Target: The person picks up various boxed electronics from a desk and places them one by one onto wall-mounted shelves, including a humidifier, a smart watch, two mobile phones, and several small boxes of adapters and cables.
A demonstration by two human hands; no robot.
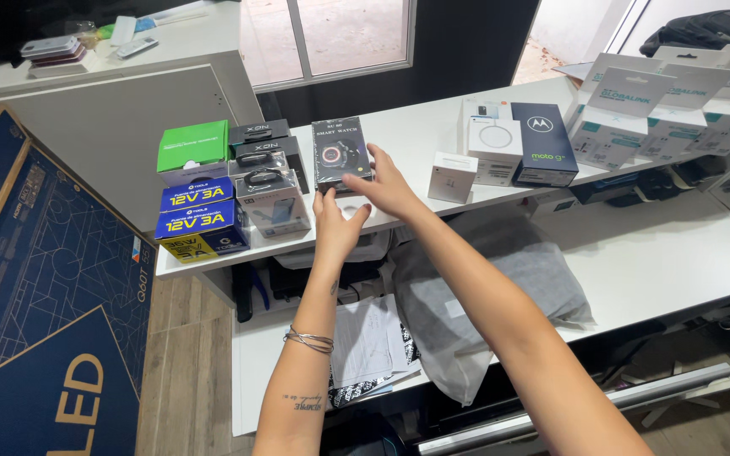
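A: We start at the grip. Our right hand [388, 187] lies over the lower right corner of the black rectangular cardboard box with a watch pictured on its front [341, 152], fingers spread across the face and thumb toward the edge, so it clasps the box rather than pinching it.

B: And our left hand [337, 224] comes up from below, fingers loosely curled at the box's bottom edge. We cannot tell whether they close on it or only steady it.

A: The box stands near the front edge of the white desk [416, 135], about the middle of its length, tilted back a little.

B: What could go wrong, we judge, is a tip. The box is tall and narrow, held only low down, and a push from our right palm could topple it backward or slide it off the front edge.

A: Our left forearm could also brush the clear-fronted grey box [279, 203] just beside it on the left, which sits close to the edge.

B: Further left, near the desk's left corner, stand the stacked blue and yellow cartons [198, 215] and a green carton [193, 148]. To the right, well apart, are a small white cube box [452, 176] and a dark blue flat phone box [544, 142].
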